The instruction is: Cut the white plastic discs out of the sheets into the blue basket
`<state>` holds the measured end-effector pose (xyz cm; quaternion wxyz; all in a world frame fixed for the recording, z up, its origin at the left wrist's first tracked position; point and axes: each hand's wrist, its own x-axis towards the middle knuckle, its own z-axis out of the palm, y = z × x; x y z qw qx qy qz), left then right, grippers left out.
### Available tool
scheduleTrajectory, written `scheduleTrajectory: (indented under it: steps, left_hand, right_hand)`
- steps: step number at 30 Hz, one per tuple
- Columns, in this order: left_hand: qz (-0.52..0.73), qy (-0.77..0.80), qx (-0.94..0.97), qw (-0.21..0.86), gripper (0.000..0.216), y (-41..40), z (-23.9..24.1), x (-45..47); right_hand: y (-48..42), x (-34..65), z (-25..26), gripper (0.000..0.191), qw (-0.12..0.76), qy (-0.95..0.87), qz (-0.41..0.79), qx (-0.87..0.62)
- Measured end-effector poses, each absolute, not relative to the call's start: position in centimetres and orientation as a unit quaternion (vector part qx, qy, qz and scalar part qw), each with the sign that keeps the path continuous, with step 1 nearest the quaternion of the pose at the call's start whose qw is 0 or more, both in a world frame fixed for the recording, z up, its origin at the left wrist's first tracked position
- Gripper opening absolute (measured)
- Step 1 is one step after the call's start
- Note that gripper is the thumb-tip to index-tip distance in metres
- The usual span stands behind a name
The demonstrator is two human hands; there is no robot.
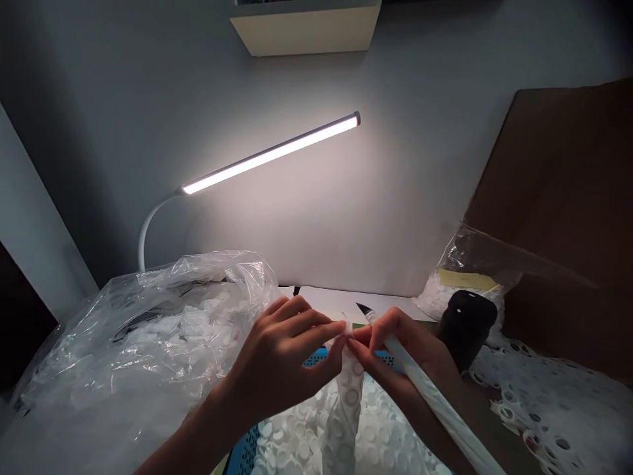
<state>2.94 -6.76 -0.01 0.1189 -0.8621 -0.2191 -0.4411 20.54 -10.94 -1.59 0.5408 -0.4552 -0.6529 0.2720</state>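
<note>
My left hand [291, 349] pinches the top end of a white strip [349, 396] patterned with round discs. The strip hangs down over a blue perforated basket [243, 454] that holds many small white round pieces [297, 432]. Close against the left fingertips, the thumb and finger of my right hand [400, 349] are closed at the strip's upper edge. That same hand also grips a long white pen-like tool [435, 399], its dark pointed tip [363, 308] angled up and left. What lies exactly between the fingertips is too small to make out.
To the left lies a large clear plastic bag [148, 336] with white pieces inside. A black container [467, 326] stands at right, before a filled clear bag [457, 280]. White sheets with punched holes [564, 402] spread at lower right. A lit lamp [271, 155] reaches across behind.
</note>
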Motion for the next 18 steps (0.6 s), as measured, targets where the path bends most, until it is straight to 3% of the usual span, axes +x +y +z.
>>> scheduleTrajectory:
  steps: [11, 18]
  left_hand:
    - [-0.447, -0.221, -0.866, 0.037, 0.014, -6.43, -0.55, 2.98]
    - [-0.415, -0.222, -0.879, 0.079, 0.011, -6.81, -0.79, 3.47]
  right_hand:
    - [-11.50, 20.42, -0.71, 0.031, 0.565, -0.624, 0.252, -0.477]
    - [-11.21, 20.53, -1.32, 0.026, 0.534, -0.663, 0.247, -0.463]
